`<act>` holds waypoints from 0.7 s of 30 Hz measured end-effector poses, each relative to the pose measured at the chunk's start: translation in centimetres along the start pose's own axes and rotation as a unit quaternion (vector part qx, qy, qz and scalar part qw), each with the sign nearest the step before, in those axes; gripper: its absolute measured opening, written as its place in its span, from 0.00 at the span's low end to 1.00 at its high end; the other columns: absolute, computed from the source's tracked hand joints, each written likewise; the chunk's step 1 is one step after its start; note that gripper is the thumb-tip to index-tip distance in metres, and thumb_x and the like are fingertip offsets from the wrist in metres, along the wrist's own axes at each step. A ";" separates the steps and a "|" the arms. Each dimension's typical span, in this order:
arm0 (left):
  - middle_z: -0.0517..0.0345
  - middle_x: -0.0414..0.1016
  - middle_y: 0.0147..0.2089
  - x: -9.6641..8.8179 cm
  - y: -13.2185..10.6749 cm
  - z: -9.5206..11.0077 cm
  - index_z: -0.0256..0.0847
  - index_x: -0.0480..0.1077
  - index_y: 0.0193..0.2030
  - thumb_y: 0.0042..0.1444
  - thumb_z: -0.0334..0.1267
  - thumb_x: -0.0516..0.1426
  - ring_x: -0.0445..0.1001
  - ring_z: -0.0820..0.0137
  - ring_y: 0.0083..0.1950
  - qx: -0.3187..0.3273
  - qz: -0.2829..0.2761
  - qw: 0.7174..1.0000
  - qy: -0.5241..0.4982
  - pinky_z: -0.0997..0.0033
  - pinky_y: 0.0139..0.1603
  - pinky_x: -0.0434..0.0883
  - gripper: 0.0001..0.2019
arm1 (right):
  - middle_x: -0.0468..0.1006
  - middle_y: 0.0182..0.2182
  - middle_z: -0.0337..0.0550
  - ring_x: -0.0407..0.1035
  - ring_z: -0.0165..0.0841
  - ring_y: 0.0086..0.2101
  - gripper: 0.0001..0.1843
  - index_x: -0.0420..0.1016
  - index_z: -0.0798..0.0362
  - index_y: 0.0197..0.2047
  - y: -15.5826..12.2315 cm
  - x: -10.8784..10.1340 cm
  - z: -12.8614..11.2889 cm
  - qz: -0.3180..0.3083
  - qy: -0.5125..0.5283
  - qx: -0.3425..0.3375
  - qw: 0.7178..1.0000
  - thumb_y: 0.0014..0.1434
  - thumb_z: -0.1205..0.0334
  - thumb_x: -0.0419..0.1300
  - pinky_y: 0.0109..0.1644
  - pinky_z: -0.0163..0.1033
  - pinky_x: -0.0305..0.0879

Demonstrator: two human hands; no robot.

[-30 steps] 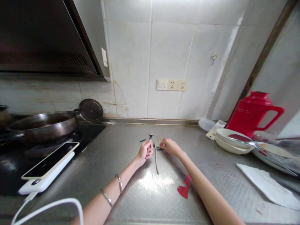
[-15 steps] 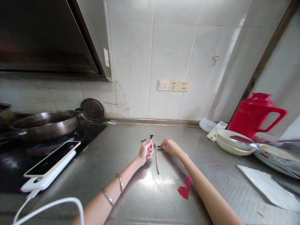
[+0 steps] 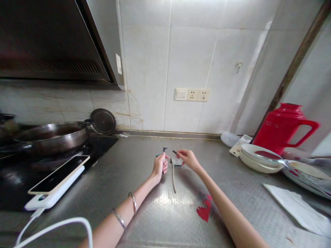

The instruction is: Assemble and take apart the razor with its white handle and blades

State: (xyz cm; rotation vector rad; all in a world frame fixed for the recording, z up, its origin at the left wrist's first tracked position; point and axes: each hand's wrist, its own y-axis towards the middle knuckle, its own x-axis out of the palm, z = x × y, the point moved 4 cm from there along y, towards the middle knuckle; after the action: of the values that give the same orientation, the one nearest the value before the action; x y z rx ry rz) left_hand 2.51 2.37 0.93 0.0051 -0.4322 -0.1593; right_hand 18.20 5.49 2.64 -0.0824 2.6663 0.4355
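My left hand (image 3: 159,166) is closed around a small metal tool (image 3: 163,150) whose head sticks up above my fist. My right hand (image 3: 188,158) pinches a short dark bit (image 3: 175,152), lifted off the steel counter (image 3: 144,193) and pointed toward the tool's head. Below my right fingers a small case with more bits (image 3: 177,162) lies on the counter. Between my hands a thin grey rod (image 3: 173,175) lies flat. A small green piece (image 3: 158,155) sits just left of the tool.
A dark pan (image 3: 51,137) stands on the stove at left, with a phone on a white power bank (image 3: 55,181) and its cable in front. White bowls (image 3: 258,156), a red jug (image 3: 283,127) and paper (image 3: 297,206) are at right. A red sticker (image 3: 204,210) marks the counter.
My right hand has lifted a dark bit from the case on the counter and brought it up toward the tool head. My left hand stays put around the tool.
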 end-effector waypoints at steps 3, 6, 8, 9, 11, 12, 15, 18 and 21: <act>0.70 0.54 0.17 0.0 0.2 -0.1 0.38 0.64 0.33 0.49 0.53 0.53 0.50 0.82 0.13 0.025 -0.007 1.000 0.005 0.81 0.12 0.49 0.18 | 0.76 0.25 0.43 0.72 0.34 0.27 0.15 0.75 0.57 0.34 0.2 0.1 0.0 0.034 0.053 0.003 0.998 0.51 0.54 0.55 0.15 0.30 0.66; 0.68 0.58 0.19 0.0 0.1 0.1 0.37 0.65 0.36 0.50 0.50 0.53 0.55 0.80 0.15 0.061 -0.007 0.998 0.031 0.80 0.13 0.53 0.16 | 0.75 0.23 0.42 0.71 0.33 0.25 0.14 0.76 0.57 0.35 0.3 0.1 0.1 0.047 0.085 0.007 0.995 0.50 0.55 0.57 0.15 0.32 0.67; 0.66 0.62 0.20 0.1 -0.1 0.3 0.36 0.66 0.36 0.50 0.47 0.53 0.60 0.79 0.17 0.083 -0.005 0.995 0.061 0.80 0.16 0.57 0.15 | 0.76 0.23 0.42 0.72 0.34 0.26 0.14 0.77 0.56 0.35 0.4 0.1 0.1 0.047 0.103 0.009 0.994 0.48 0.56 0.59 0.15 0.32 0.68; 0.64 0.64 0.22 0.2 -0.2 0.4 0.36 0.66 0.36 0.51 0.46 0.54 0.62 0.79 0.18 0.092 -0.005 0.993 0.078 0.79 0.18 0.59 0.14 | 0.76 0.24 0.43 0.72 0.35 0.27 0.14 0.77 0.57 0.34 0.4 0.2 0.1 0.046 0.115 0.009 0.992 0.47 0.56 0.60 0.15 0.32 0.68; 0.61 0.69 0.24 0.4 -0.3 0.6 0.35 0.67 0.35 0.51 0.43 0.54 0.65 0.78 0.20 0.105 -0.008 0.988 0.110 0.79 0.21 0.61 0.12 | 0.78 0.26 0.44 0.73 0.37 0.30 0.15 0.77 0.57 0.34 0.4 0.1 -0.3 0.045 0.148 0.007 0.988 0.46 0.54 0.62 0.16 0.33 0.70; 0.59 0.70 0.25 0.5 -0.4 0.7 0.35 0.67 0.35 0.50 0.42 0.55 0.66 0.77 0.21 0.107 -0.011 0.987 0.122 0.78 0.22 0.62 0.11 | 0.78 0.27 0.45 0.74 0.38 0.31 0.16 0.77 0.57 0.34 0.3 0.1 -0.5 0.045 0.166 0.006 0.985 0.45 0.53 0.63 0.18 0.34 0.71; 0.56 0.74 0.29 0.9 -0.6 0.7 0.35 0.68 0.35 0.48 0.38 0.57 0.70 0.75 0.24 0.101 -0.026 0.984 0.142 0.77 0.26 0.66 0.09 | 0.79 0.28 0.46 0.75 0.37 0.31 0.18 0.76 0.56 0.33 0.1 -0.2 -1.3 0.055 0.213 0.003 0.976 0.43 0.52 0.65 0.25 0.36 0.73; 0.53 0.76 0.32 1.2 -0.7 0.5 0.35 0.68 0.35 0.48 0.35 0.57 0.74 0.71 0.28 0.087 -0.035 0.984 0.151 0.75 0.28 0.68 0.08 | 0.80 0.28 0.47 0.75 0.37 0.31 0.17 0.76 0.56 0.32 -0.1 -0.6 -1.9 0.070 0.238 0.003 0.969 0.42 0.52 0.66 0.32 0.38 0.74; 0.52 0.76 0.32 1.2 -0.7 0.3 0.35 0.68 0.36 0.48 0.34 0.58 0.76 0.69 0.29 0.083 -0.038 0.984 0.154 0.74 0.29 0.68 0.08 | 0.80 0.28 0.47 0.75 0.38 0.32 0.18 0.77 0.56 0.31 -0.2 -1.0 -2.0 0.082 0.248 0.004 0.965 0.41 0.52 0.67 0.34 0.39 0.73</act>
State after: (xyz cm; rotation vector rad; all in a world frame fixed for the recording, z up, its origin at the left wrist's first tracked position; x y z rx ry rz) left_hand 3.40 1.48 1.67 0.2079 -0.1344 -0.1939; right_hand 18.29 4.66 4.75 0.0391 3.1844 0.5107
